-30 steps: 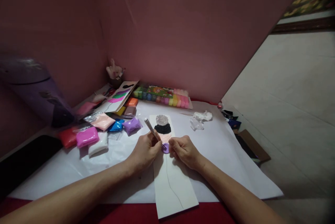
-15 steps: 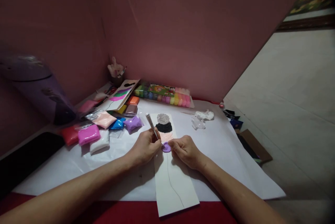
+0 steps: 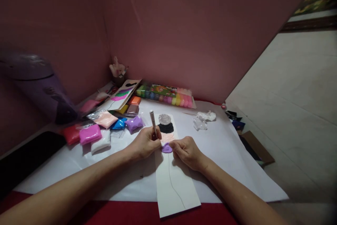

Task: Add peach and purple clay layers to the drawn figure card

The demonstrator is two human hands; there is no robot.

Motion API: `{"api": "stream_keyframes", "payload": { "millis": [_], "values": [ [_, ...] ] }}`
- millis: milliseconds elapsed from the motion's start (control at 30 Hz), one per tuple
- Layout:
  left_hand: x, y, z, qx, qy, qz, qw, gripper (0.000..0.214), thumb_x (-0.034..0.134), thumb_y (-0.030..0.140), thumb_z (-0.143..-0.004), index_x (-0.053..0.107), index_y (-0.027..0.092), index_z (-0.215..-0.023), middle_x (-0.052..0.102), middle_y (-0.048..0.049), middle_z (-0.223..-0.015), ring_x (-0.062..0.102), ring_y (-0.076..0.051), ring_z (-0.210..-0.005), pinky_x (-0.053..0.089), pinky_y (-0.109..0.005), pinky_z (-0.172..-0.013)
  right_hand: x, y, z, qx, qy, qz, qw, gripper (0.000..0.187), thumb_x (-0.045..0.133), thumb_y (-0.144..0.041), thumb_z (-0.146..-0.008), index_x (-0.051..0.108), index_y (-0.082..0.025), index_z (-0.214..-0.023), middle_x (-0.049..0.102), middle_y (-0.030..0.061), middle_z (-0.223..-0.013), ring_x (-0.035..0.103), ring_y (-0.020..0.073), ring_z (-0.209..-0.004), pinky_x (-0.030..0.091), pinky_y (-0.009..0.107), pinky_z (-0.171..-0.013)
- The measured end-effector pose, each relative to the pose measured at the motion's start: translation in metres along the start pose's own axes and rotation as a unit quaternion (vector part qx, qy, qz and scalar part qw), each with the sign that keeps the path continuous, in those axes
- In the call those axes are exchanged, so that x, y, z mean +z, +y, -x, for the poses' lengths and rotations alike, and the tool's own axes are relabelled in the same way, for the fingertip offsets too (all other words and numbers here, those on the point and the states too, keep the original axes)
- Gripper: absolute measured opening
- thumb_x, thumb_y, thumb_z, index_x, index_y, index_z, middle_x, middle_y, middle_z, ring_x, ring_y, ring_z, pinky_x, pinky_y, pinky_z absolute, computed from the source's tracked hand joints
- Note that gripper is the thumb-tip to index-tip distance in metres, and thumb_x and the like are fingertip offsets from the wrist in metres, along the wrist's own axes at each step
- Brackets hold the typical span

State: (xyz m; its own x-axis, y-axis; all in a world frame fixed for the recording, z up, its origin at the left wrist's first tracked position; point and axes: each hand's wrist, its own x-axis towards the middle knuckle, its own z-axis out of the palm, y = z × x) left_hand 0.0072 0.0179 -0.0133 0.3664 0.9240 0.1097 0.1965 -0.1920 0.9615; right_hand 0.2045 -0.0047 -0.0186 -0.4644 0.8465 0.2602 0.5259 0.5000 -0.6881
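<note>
Between my fingers lies a flattened piece of purple clay [image 3: 166,148] with grooves in it, on a long white card [image 3: 177,186]. My left hand [image 3: 145,143] is closed around a slim white pen-like tool [image 3: 152,121], held nearly upright; its lower tip is hidden by my fingers at the clay's left edge. With thumb and forefinger, my right hand [image 3: 186,150] pinches the clay's right edge. Above the purple piece, the card bears textured bands of pale peach [image 3: 167,137], black [image 3: 165,128] and grey clay [image 3: 164,119]. A thin curved line runs down its lower part.
To the left are several bagged clays, including a pink packet [image 3: 90,134] and a purple packet [image 3: 134,123]. Behind them leans a decorated card [image 3: 105,104]. A clay set [image 3: 168,95] lies at the wall, a crumpled white wrapper [image 3: 206,116] right, a purple tumbler [image 3: 42,88] far left.
The tool in my left hand has tilted more upright, and its tip no longer shows on the clay. The purple clay looks wider and flatter, with its grooves in view. My right hand stays nearly still.
</note>
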Motion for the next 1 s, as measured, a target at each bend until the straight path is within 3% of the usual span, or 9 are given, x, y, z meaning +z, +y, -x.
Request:
{"api": "stream_keyframes", "payload": {
  "millis": [267, 500, 633, 800, 1000],
  "values": [
    [-0.004, 0.006, -0.002, 0.004, 0.038, -0.017, 0.999, 0.005, 0.050, 0.015, -0.056, 0.053, 0.017, -0.060, 0.049, 0.0045, -0.053, 0.043, -0.009, -0.052, 0.032, -0.021, -0.049, 0.000, 0.001, 0.001, 0.002, -0.007, 0.009, 1.000, 0.064, 0.033, -0.056, -0.098, 0.047, -0.018, -0.048, 0.053, -0.0012, -0.044, 0.046, 0.0090, -0.042, 0.033, 0.022, -0.050],
    [-0.005, 0.000, 0.002, 0.015, 0.110, 0.000, 0.994, 0.004, 0.053, 0.015, -0.064, 0.054, 0.017, -0.067, 0.050, 0.0048, -0.054, 0.046, -0.009, -0.049, 0.035, -0.020, -0.047, 0.002, 0.003, 0.001, 0.003, -0.004, 0.011, 1.000, 0.066, 0.032, -0.058, -0.098, 0.048, -0.018, -0.048, 0.053, -0.0012, -0.044, 0.047, 0.0090, -0.042, 0.035, 0.022, -0.051],
    [-0.002, 0.004, 0.003, -0.026, 0.074, 0.059, 0.995, 0.009, 0.057, 0.023, -0.071, 0.057, 0.016, -0.078, 0.052, 0.0054, -0.050, 0.047, -0.010, -0.044, 0.034, -0.020, -0.044, 0.002, 0.003, 0.001, 0.016, 0.002, -0.014, 1.000, 0.067, 0.032, -0.062, -0.097, 0.047, -0.018, -0.048, 0.051, -0.0013, -0.043, 0.045, 0.0091, -0.042, 0.034, 0.021, -0.049],
    [0.005, 0.012, 0.004, -0.056, 0.025, 0.066, 0.996, 0.014, 0.058, 0.029, -0.073, 0.054, 0.016, -0.072, 0.051, 0.0046, -0.047, 0.046, -0.010, -0.039, 0.031, -0.021, -0.041, 0.000, 0.001, 0.000, 0.015, 0.001, -0.021, 1.000, 0.067, 0.032, -0.062, -0.096, 0.048, -0.018, -0.048, 0.051, -0.0006, -0.043, 0.045, 0.0094, -0.042, 0.035, 0.021, -0.048],
    [0.007, 0.009, 0.003, -0.021, 0.026, 0.001, 0.999, 0.009, 0.057, 0.025, -0.071, 0.057, 0.016, -0.071, 0.057, 0.0010, -0.060, 0.053, -0.012, -0.054, 0.039, -0.023, -0.051, 0.000, 0.000, 0.000, 0.000, 0.003, -0.013, 1.000, 0.067, 0.032, -0.060, -0.097, 0.049, -0.018, -0.048, 0.052, -0.0008, -0.044, 0.045, 0.0095, -0.042, 0.035, 0.021, -0.048]
  ]
}}
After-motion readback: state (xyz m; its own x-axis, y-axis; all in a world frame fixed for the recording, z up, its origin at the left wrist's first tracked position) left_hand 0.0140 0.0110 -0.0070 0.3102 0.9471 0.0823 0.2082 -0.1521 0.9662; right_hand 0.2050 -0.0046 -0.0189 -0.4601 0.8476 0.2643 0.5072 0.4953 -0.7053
